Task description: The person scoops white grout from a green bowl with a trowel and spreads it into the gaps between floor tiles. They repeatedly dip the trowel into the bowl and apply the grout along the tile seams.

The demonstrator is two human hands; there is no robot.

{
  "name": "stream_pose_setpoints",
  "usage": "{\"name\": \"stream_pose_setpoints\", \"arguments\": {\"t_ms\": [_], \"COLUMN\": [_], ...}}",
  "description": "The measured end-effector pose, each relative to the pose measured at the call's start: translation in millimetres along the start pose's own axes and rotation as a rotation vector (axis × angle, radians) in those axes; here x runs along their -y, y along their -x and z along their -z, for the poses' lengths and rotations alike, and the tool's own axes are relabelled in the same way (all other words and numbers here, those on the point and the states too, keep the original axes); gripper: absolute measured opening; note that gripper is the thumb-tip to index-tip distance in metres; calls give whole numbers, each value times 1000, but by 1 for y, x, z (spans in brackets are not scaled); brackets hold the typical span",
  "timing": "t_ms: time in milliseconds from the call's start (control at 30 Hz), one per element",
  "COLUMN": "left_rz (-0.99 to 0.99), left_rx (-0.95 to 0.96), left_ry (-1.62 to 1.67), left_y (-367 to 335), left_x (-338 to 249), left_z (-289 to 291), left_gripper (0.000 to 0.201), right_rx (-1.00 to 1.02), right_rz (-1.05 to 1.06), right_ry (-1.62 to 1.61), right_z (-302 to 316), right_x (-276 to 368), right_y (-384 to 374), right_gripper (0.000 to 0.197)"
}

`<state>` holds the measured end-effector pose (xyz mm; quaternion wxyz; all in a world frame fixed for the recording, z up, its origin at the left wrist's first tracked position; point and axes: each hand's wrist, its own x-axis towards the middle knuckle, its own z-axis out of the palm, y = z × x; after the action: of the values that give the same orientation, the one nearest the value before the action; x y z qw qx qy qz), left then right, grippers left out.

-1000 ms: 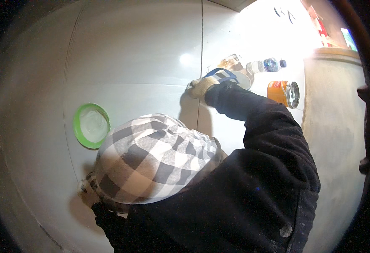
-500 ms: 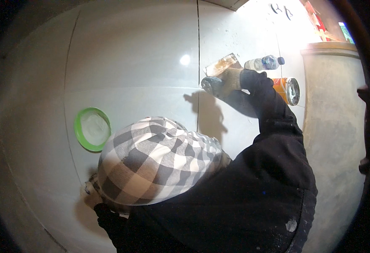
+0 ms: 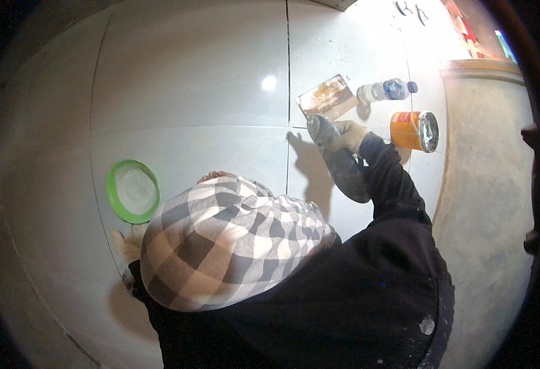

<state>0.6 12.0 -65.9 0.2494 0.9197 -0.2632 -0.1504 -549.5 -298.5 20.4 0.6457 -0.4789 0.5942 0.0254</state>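
Right hand (image 3: pixel 349 136), in a pale work glove, is pinching a dark flip-flop (image 3: pixel 342 175) by its side over on the right, just on the near side of a brown-stained block (image 3: pixel 327 98), though I can't tell if they touch. A clear bottle (image 3: pixel 384 91) lies farther off and an orange bucket (image 3: pixel 407 130) lies to the right, all on the tiled floor (image 3: pixel 190 74). Left hand (image 3: pixel 128 246), also gloved, is partly behind the checkered knee, just nearer than the green bowl (image 3: pixel 115 200); can't tell if it's gripping anything.
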Motion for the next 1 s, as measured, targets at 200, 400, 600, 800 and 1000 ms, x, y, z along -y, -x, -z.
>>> {"name": "stream_pose_setpoints", "arguments": {"t_ms": [200,400,600,800,1000], "left_rz": [40,67,92,109,130], "left_rx": [20,16,14,22,19], "left_ry": [27,30,64,76,90], "left_y": [4,11,13,14,17], "left_x": [-7,6,10,17,19], "left_z": [2,10,13,16,17], "left_gripper": [40,40,40,40,41], "right_rx": [-355,-415,-100,-299,-255], "right_rz": [83,71,159,362,71], "right_ry": [1009,1242,1531,1445,1526], "right_z": [-75,-131,-87,-90,-124], "right_x": [19,9,33,62,8], "right_y": [-18,-52,-42,-65,-48], "right_gripper": [46,60,36,29,52]}}
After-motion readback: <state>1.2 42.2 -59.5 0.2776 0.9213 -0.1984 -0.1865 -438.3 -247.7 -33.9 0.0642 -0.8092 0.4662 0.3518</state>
